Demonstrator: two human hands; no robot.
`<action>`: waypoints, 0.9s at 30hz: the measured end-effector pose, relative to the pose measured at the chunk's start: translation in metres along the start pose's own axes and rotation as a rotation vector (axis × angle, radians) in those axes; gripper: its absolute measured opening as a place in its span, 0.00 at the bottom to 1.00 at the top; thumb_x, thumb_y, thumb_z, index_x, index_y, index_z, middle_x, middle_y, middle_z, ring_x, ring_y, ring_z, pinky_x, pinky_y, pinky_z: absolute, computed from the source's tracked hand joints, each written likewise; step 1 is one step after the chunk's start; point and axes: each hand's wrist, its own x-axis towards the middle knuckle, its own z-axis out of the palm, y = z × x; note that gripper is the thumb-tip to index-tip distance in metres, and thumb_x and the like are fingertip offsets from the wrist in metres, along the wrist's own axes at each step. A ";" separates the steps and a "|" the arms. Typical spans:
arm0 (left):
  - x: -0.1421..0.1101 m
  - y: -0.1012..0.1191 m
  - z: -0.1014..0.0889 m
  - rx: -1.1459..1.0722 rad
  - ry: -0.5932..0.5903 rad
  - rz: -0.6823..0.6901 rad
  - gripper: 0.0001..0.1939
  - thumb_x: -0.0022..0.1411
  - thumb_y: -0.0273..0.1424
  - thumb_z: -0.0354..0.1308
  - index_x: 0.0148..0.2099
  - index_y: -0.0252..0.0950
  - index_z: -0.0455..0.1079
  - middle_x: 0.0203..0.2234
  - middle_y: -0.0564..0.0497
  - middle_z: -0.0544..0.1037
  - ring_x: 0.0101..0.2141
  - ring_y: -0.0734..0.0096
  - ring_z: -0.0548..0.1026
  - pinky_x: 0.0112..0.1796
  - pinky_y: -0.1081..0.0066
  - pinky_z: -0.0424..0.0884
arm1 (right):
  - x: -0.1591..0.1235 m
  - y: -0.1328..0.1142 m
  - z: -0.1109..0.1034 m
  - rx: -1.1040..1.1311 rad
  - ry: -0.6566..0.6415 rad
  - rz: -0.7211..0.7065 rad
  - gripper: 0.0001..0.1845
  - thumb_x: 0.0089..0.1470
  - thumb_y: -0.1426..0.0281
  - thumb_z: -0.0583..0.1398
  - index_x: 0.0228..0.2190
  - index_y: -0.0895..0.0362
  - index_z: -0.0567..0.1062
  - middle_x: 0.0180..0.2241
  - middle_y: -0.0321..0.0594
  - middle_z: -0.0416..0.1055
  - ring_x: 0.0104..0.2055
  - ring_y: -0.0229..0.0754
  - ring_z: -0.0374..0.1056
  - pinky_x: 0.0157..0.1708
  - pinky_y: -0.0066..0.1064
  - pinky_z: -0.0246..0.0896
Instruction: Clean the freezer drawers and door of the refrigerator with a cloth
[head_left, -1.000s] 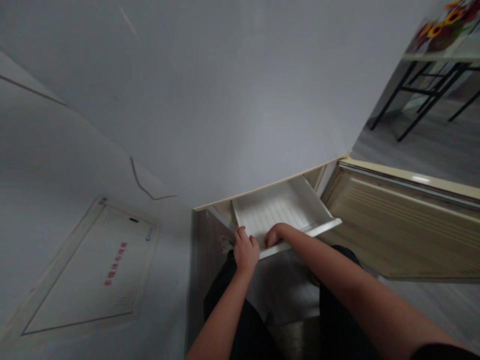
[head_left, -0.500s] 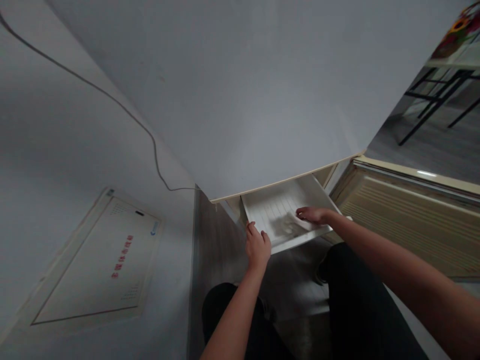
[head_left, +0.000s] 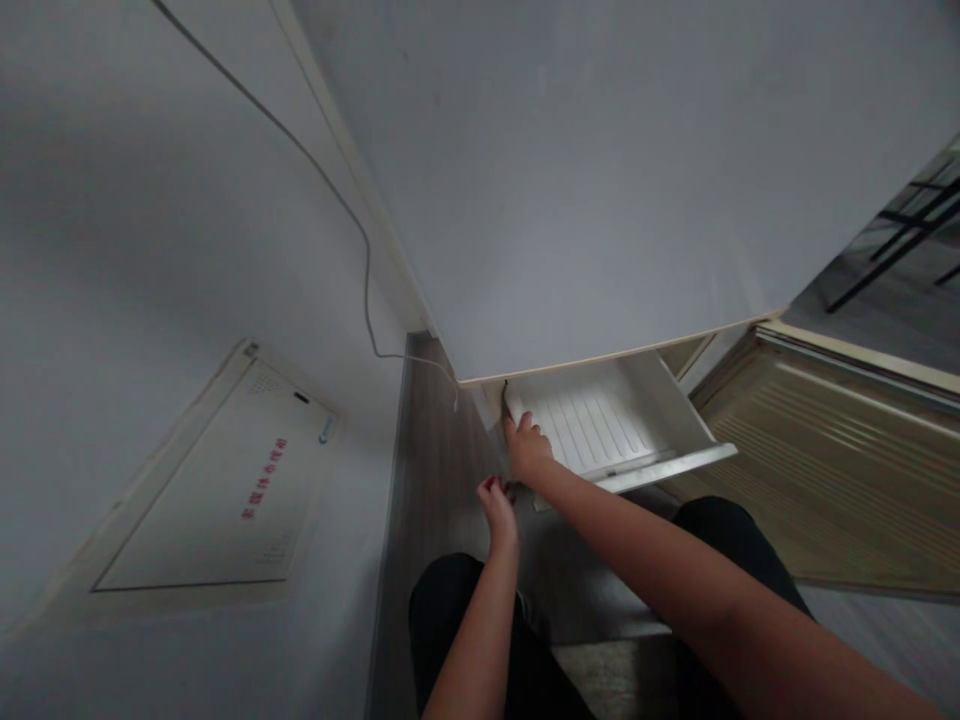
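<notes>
Right hand (head_left: 529, 452) now at drawer (head_left: 600, 420) corner

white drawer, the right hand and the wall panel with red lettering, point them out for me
white drawer (head_left: 600, 420), head view, on its ribbed floor.
right hand (head_left: 529, 452), head view, on the back of the hand at the drawer's left corner.
wall panel (head_left: 217, 490), head view, on its flat face beside the red lettering.

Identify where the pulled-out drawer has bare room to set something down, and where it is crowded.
The white drawer has a bare ribbed floor from its middle to its right wall and front lip. The left rear corner is crowded: the right hand reaches there, with the left hand just below.
</notes>
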 end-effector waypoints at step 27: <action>-0.052 0.019 0.017 0.204 -0.368 0.463 0.23 0.68 0.48 0.52 0.58 0.41 0.63 0.56 0.41 0.70 0.56 0.60 0.70 0.55 0.60 0.66 | -0.167 0.209 0.072 0.021 0.591 -0.186 0.40 0.60 0.80 0.46 0.71 0.52 0.45 0.67 0.51 0.55 0.74 0.54 0.34 0.65 0.59 0.49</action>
